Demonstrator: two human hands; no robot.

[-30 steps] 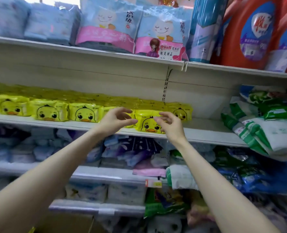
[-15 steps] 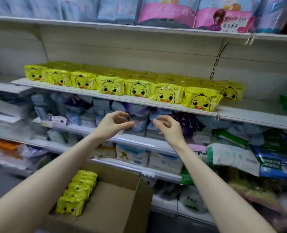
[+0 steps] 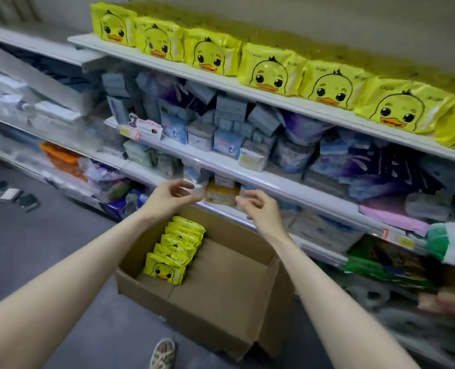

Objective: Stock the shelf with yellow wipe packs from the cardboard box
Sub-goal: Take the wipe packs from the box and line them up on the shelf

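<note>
I see the shelf [image 3: 221, 85] front row full of yellow wipe packs [image 3: 271, 73] across the view. The cardboard box [image 3: 221, 296] on the floor holds one short row of packs [image 3: 174, 251] at its left wall. The left hand [image 3: 171, 197] and right hand [image 3: 259, 209] hover above it, fingers loosely curled, apart, gripping nothing. Mostly done, I'd say

I'm counting seven yellow wipe packs [image 3: 270, 71] above my left hand [image 3: 167, 199] and right hand [image 3: 261, 210], roughly six in one cardboard box [image 3: 210, 323] below.

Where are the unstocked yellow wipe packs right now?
Head view, lower centre: the unstocked packs stand in a row against the left wall of the open cardboard box on the floor, just below the empty left hand.
</note>
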